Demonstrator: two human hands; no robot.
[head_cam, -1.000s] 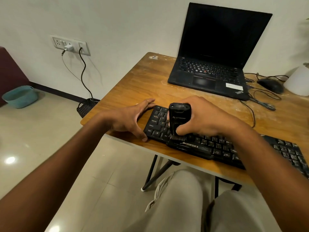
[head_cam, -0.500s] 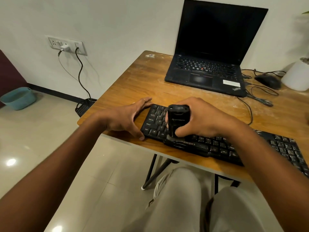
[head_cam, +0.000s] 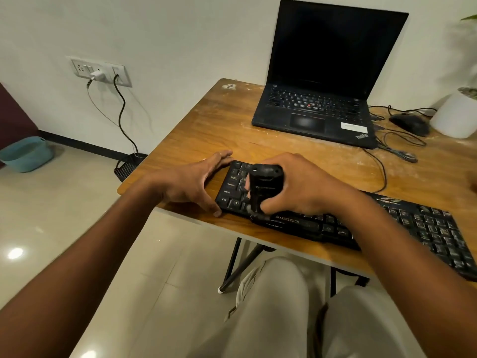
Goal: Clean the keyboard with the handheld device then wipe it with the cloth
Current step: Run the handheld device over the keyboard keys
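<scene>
A seated person's right hand (head_cam: 304,187) grips a small black handheld cleaning device (head_cam: 264,189), fingers and thumb curled round its body, holding it upright with its lower end down on the left part of a black keyboard (head_cam: 426,228). The device is blurred, so its markings cannot be read. The keyboard lies along the near edge of a worn wooden table (head_cam: 206,130), running from near the table's left corner off toward the right; its near-left keys, marked Ctrl, Shift and Caps Lock, show just left of the device.

The left hand (head_cam: 191,183) rests flat at the keyboard's left end, fingers straight and spread, the fingertips reaching toward the keyboard's far-left corner and the thumb touching its near-left corner.

At the far side of the table stands an open black ThinkPad laptop (head_cam: 322,73), its screen dark. To its right lie a black mouse (head_cam: 410,124) and loose cables (head_cam: 397,151), beside a white plant pot (head_cam: 456,117).

On the wall at left, a switch-and-socket plate (head_cam: 100,71) carries a white charger and a black cord that drops to a black mesh basket (head_cam: 129,165) on the tiled floor. A teal plastic tub (head_cam: 25,153) sits at far left. The person's light trousers (head_cam: 271,306) fill the near foreground.
</scene>
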